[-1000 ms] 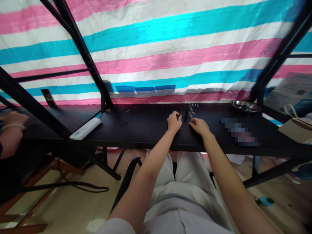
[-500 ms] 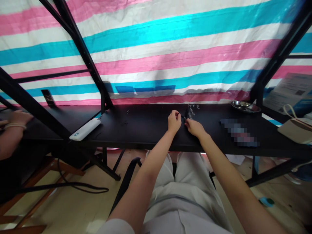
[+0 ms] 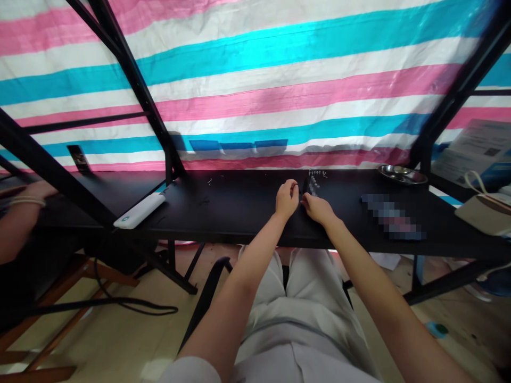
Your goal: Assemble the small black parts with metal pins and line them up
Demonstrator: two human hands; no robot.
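Over the black table, my left hand (image 3: pixel 286 199) is closed with thumb and fingertips pressed together; whatever is between them is too small to make out. Close to its right, my right hand (image 3: pixel 318 208) is also closed in a pinch, and its fingertips hide what they hold. The two hands are a small gap apart. Just behind them stands a small dark upright piece (image 3: pixel 306 184). Beside that piece is a cluster of small grey parts (image 3: pixel 314 185). Thin white bits (image 3: pixel 318 173) lie in a row behind the cluster.
At the left of the black table (image 3: pixel 239 215) lies a white oblong device (image 3: pixel 140 210). A shiny metal dish (image 3: pixel 403 175) sits at the back right, near a blurred-out flat item (image 3: pixel 393 217). Black frame posts flank me. A co-worker's arm (image 3: pixel 24 218) is at far left.
My left hand has shifted slightly right, its fingertips turning a little. The right hand has moved slightly left. At far left, the co-worker's hand has moved a little.
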